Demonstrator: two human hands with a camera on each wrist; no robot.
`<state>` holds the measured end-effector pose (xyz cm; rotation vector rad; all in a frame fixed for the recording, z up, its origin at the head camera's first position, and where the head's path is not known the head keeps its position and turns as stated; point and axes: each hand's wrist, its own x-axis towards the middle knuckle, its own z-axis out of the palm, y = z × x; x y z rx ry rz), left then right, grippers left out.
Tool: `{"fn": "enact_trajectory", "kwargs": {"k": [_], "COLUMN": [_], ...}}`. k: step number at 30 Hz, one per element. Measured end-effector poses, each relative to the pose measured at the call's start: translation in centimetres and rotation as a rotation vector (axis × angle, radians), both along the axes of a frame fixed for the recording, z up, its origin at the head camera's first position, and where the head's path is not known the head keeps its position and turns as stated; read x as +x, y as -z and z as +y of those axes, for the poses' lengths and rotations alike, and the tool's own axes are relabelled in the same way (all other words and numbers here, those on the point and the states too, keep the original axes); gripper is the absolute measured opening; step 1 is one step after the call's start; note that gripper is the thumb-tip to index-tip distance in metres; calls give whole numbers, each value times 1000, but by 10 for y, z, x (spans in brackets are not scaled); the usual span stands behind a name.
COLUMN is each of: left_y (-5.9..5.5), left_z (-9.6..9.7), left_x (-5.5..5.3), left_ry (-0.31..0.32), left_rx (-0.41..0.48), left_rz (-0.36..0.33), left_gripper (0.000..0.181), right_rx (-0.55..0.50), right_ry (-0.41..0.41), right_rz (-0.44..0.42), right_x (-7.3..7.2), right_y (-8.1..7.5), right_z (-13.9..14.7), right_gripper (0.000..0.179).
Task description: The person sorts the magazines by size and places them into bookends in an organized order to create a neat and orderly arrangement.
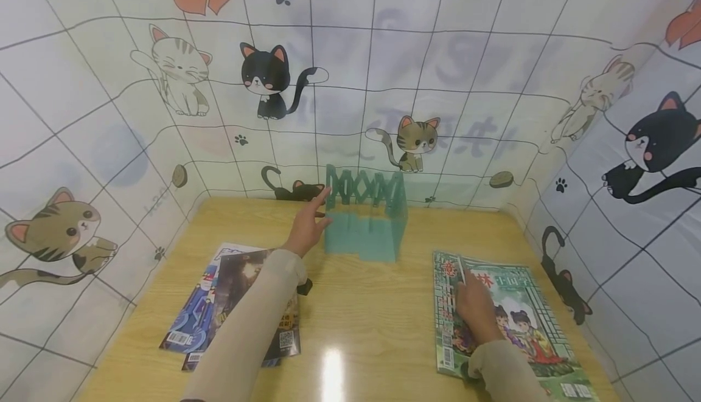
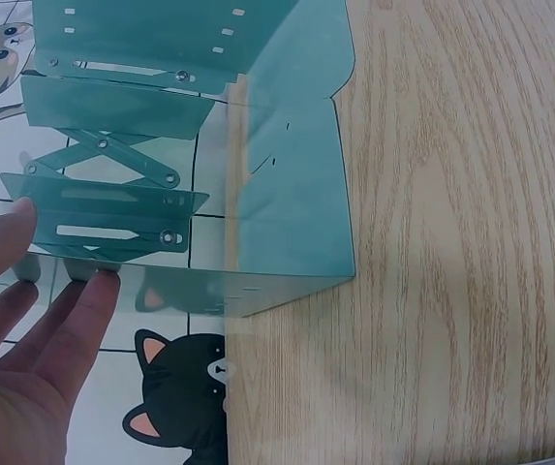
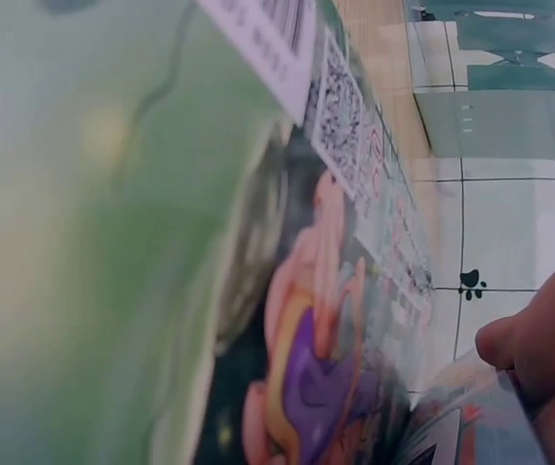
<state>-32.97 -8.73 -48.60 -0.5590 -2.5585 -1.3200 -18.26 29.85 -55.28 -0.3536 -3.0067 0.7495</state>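
Note:
A teal expandable book stand [image 1: 361, 232] with a criss-cross back stands at the back of the table. My left hand [image 1: 306, 228] is at its left side panel [image 2: 151, 281]. In the left wrist view the thumb [image 2: 11, 237] lies on the inner side, with fingertips against the outer face. On the right lie green-covered magazines [image 1: 528, 311], overlapping. My right hand [image 1: 477, 308] holds the upper one near its left edge. The right wrist view shows the cover [image 3: 325, 368] very close and part of the hand [image 3: 548, 349]; most fingers are hidden there.
On the left, several magazines [image 1: 241, 292] lie overlapping beneath my left forearm, with dark and blue covers. The wooden table [image 1: 361, 311] meets a cat-patterned cloth [image 1: 339, 104] at the back and sides. Bare wood lies between the two groups of magazines.

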Motion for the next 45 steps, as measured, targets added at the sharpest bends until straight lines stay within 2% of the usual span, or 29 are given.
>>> {"fn": "enact_trajectory", "kwargs": {"k": [4, 11, 20, 26, 30, 37, 40, 45], "left_y": [1, 1, 1, 2, 1, 3, 2, 0], "left_z": [0, 1, 2, 2, 1, 1, 1, 1], "left_x": [0, -1, -1, 0, 1, 0, 0, -1], "left_ry": [-4, -8, 11, 8, 2, -3, -4, -1], "left_rx": [-4, -14, -6, 5, 13, -4, -4, -2], "left_rz": [-1, -1, -17, 4, 11, -11, -15, -17], "left_gripper": [82, 79, 81, 80, 80, 78, 79, 79], "right_rx": [-3, -25, 78, 82, 87, 102, 111, 106], "right_ry": [-22, -19, -33, -57, -87, -138, -140, -132], "right_rz": [20, 4, 66, 104, 171, 384, 415, 401], "right_x": [5, 12, 20, 29, 35, 44, 46, 52], "right_y": [-5, -12, -18, -26, -30, -26, -28, -36], "right_z": [-3, -12, -21, -31, -42, -58, -64, -72], "right_gripper": [52, 51, 46, 42, 42, 37, 36, 34]}}
